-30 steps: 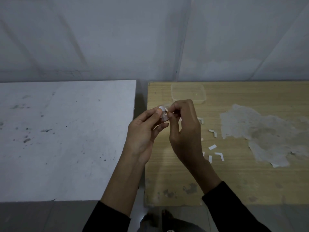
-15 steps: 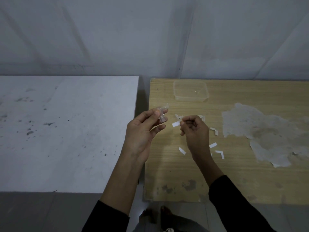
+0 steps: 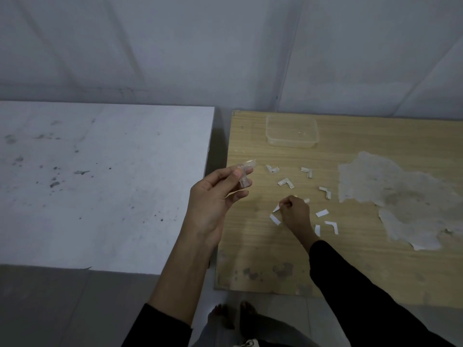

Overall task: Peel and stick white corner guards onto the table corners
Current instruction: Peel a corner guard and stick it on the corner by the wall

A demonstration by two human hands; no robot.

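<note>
My left hand (image 3: 215,196) holds a clear L-shaped corner guard (image 3: 244,175) between thumb and fingers, raised over the gap between the two tables. My right hand (image 3: 295,214) is low over the wooden table (image 3: 375,259), pinching a small white backing strip (image 3: 276,209) just above the surface. Several more corner guards lie on the wood beyond it, among them a corner guard (image 3: 285,182) and another corner guard (image 3: 307,171). Peeled white backing strips (image 3: 275,219) lie around my right hand. The white table (image 3: 100,184) stands on the left.
A clear plastic container (image 3: 292,131) sits at the back of the wooden table. A large patch of torn whitish residue (image 3: 400,196) covers the wood on the right. A narrow dark gap separates the two tables. My feet show on the floor below.
My right hand pulled a white strip off the guard, then dropped right and down to the wooden table. My left hand stayed raised with the guard. The view has tilted down slightly.
</note>
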